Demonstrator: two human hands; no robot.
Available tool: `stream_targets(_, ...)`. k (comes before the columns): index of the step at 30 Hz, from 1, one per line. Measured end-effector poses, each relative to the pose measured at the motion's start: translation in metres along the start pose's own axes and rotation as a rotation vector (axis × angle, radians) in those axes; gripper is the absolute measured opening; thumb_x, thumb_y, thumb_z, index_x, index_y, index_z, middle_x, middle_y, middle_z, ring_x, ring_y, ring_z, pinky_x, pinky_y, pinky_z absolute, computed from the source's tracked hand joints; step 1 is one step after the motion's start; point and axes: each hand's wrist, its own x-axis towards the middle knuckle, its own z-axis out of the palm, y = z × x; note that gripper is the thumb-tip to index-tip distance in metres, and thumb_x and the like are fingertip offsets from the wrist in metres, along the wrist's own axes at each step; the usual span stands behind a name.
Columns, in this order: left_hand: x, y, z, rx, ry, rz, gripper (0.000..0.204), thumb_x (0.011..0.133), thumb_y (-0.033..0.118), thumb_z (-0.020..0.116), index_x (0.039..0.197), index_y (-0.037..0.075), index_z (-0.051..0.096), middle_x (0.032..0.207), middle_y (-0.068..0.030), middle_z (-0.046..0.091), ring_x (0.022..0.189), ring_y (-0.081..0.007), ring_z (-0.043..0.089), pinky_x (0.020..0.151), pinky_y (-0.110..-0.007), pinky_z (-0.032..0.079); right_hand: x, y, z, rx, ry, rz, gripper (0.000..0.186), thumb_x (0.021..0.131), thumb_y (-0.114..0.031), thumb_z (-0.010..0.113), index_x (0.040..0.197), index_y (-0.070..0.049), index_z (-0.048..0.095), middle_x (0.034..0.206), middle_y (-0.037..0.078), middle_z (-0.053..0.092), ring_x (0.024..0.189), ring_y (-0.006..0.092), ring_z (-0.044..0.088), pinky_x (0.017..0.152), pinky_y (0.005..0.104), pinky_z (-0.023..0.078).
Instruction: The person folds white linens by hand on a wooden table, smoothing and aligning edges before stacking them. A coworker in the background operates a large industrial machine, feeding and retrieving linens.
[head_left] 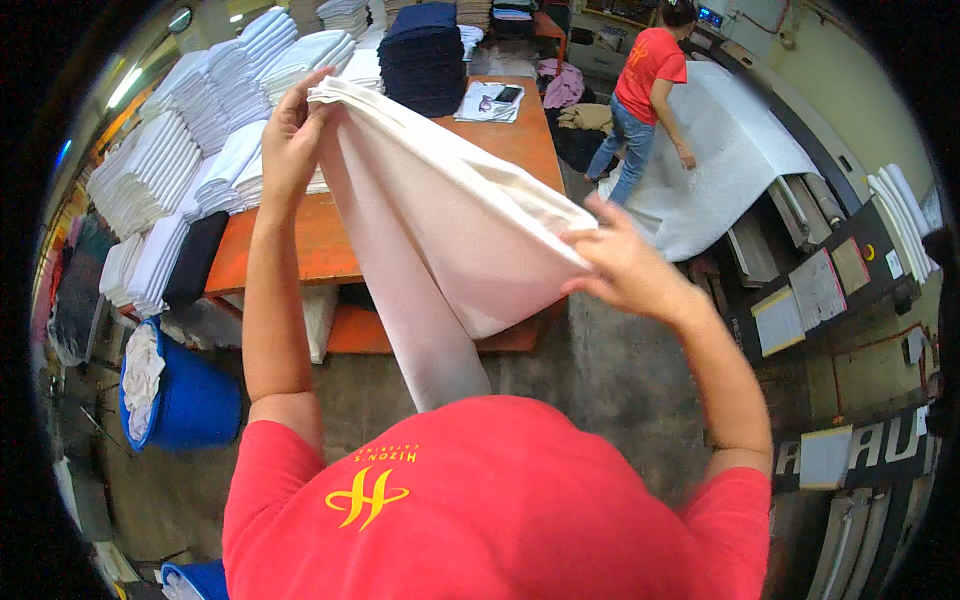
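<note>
**Holding a large cream-white fabric cloth point(450, 240) up before the orange, flat-topped bench point(532, 140)**

I am holding the cloth in the air between my two bare hands, on the near side of the bench. My left hand point(292, 140) is clamping one corner, thumb and fingers together on the folded edge, high at the far left. My right hand point(622, 258) is gripping the same long edge at its other end, nearer and lower, with the fingers closed around the fabric. The edge is sloping down from left to right, and the rest is hanging in loose folds, one long tail reaching toward the front of my red short-sleeved shirt point(520, 500).

On the bench, tall stacks of folded white cloth point(160, 165) are filling the left side, and a black folded cloth point(195, 258) is lying at their near end. A high pile of dark navy folded cloth point(422, 60) is standing at the far side, with a dark flat phone-like object point(508, 95) resting on a white printed cloth point(478, 103) just to its right. A round blue plastic bin point(200, 400) is standing at the near left, holding crumpled white fabric point(143, 380). At the far right, a co-worker in a red shirt and blue jeans point(648, 75) is standing beside a broad white sheet point(715, 150) that is draping over a long machine.
</note>
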Motion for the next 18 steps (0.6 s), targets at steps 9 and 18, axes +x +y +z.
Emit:
stream_targets(9, 0.043, 0.061, -0.082, 0.113, 0.052, 0.282, 0.026, 0.091, 0.007, 0.054, 0.116, 0.004, 0.06, 0.11, -0.0037, 0.063, 0.102, -0.0125, 0.056, 0.095, -0.026, 0.04, 0.063, 0.011, -0.172, -0.455, 0.205, -0.038, 0.031, 0.068, -0.025, 0.079, 0.092, -0.008, 0.068, 0.091, 0.004, 0.066, 0.093, 0.0216, 0.061, 0.114, 0.0506, 0.017)
stream_targets(18, 0.117, 0.1, -0.1, 0.477, -0.003, 0.081, 0.023, 0.084, 0.014, 0.065, 0.106, 0.008, 0.063, 0.087, -0.0017, 0.061, 0.08, -0.0117, 0.055, 0.071, -0.029, 0.046, 0.149, 0.012, -0.201, -0.433, -0.044, 0.268, 0.041, 0.082, -0.038, 0.069, 0.071, -0.001, 0.053, 0.068, 0.013, 0.059, 0.066, 0.0231, 0.056, 0.06, 0.0415, 0.041)
